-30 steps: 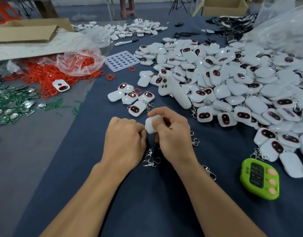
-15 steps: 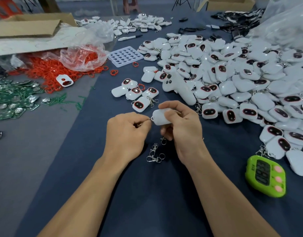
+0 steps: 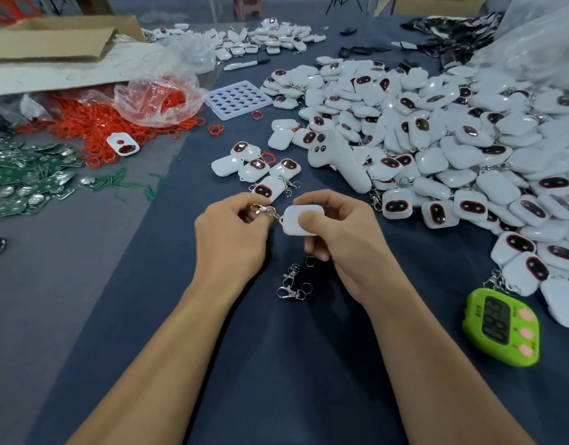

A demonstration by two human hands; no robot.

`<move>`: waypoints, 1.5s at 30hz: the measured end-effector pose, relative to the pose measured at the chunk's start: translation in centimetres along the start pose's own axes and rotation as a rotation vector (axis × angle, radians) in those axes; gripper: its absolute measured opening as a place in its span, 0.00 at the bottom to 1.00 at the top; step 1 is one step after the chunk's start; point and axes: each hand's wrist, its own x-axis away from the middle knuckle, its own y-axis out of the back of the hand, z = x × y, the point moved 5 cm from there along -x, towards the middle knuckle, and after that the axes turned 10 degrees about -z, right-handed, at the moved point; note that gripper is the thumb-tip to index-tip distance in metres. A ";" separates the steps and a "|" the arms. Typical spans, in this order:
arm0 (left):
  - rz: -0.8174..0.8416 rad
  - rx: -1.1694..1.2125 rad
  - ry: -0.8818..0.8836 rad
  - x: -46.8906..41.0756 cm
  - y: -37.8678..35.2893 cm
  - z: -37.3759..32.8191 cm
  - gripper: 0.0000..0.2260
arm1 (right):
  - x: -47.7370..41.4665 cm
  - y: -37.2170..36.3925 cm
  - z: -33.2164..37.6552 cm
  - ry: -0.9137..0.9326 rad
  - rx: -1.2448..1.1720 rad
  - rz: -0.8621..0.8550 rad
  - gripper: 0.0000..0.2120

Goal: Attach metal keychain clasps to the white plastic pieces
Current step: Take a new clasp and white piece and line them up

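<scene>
The left hand point(image 3: 231, 242) pinches a small silver metal keychain clasp point(image 3: 261, 209) between curled thumb and forefinger. The right hand point(image 3: 341, 232), fingers point(image 3: 321, 200) curled, grips a rounded white plastic piece point(image 3: 296, 224) touching that clasp's chain. Loose silver clasps point(image 3: 292, 285) lie on the dark blue cloth point(image 3: 276, 364) between the wrists. Beyond the right fingers spreads a heap of white plastic pieces point(image 3: 453, 139).

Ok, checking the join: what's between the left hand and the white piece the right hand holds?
Head view: a metal clasp, pinched by the left hand, its ring end reaching the white piece.
</scene>
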 end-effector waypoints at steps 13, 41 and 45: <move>-0.035 0.045 0.068 -1.0 -0.6 1.1 0.12 | -1.6 3.8 3.2 -0.133 -1.123 0.175 0.23; 0.126 -0.322 -0.261 -7.1 -4.2 0.7 0.23 | -1.2 0.8 0.5 -0.159 -0.404 0.219 0.11; 0.139 -0.264 -0.176 -6.6 -3.4 1.4 0.18 | -1.1 0.8 0.6 -0.164 -0.392 0.220 0.12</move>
